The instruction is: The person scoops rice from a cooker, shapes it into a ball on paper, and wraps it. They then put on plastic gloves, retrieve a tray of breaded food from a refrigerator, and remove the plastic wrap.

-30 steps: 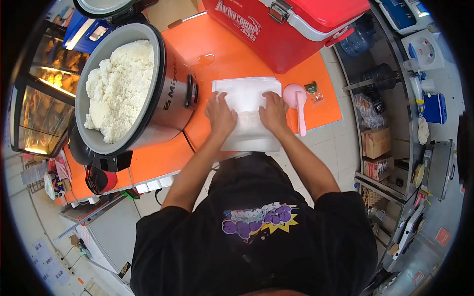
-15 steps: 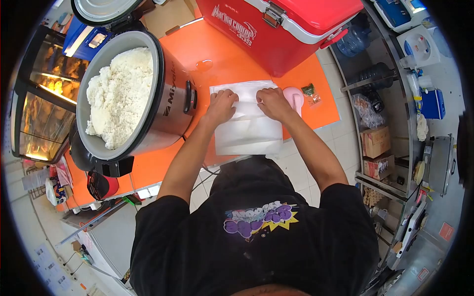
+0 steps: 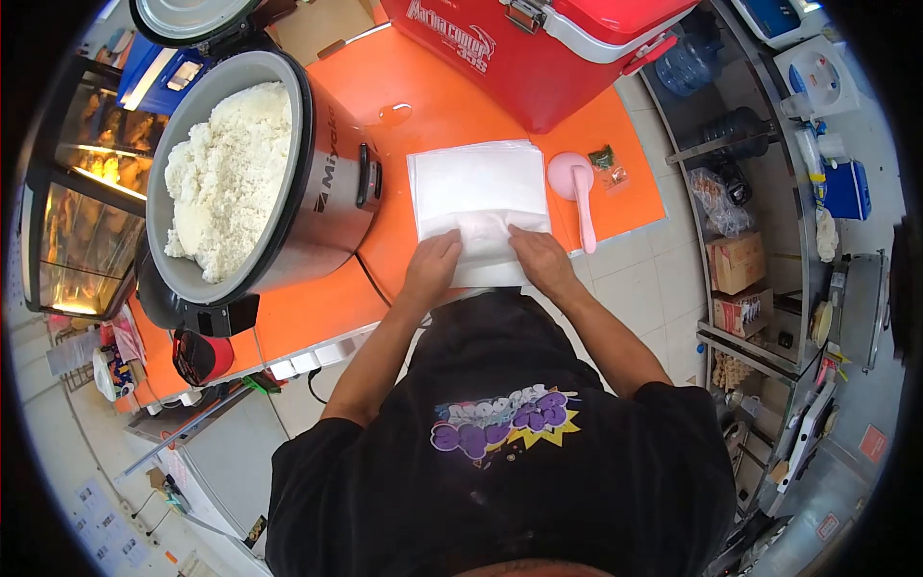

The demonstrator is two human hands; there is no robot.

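A stack of white paper sheets [image 3: 476, 178] lies on the orange table [image 3: 385, 72], with its near part folded over a bulge. My left hand [image 3: 435, 260] pinches the folded edge at the left of the bulge. At its right my right hand [image 3: 541, 258] grips the same paper, fingers bent. What lies inside the fold is hidden. Just right of the sheets is a pink rice paddle [image 3: 583, 207] on a round pink piece, beside small clear packets [image 3: 603, 158] with green and reddish contents.
A large rice cooker [image 3: 332, 192] full of white rice [image 3: 231, 173] stands at the left. Behind the paper is a red cooler [image 3: 548, 77]. A lit glass food cabinet [image 3: 91, 202] is at far left, metal shelving [image 3: 707, 332] at right.
Both hands have moved down toward my body along the paper, drawing the fold nearer. The upper sheets and the whole pink paddle now show.
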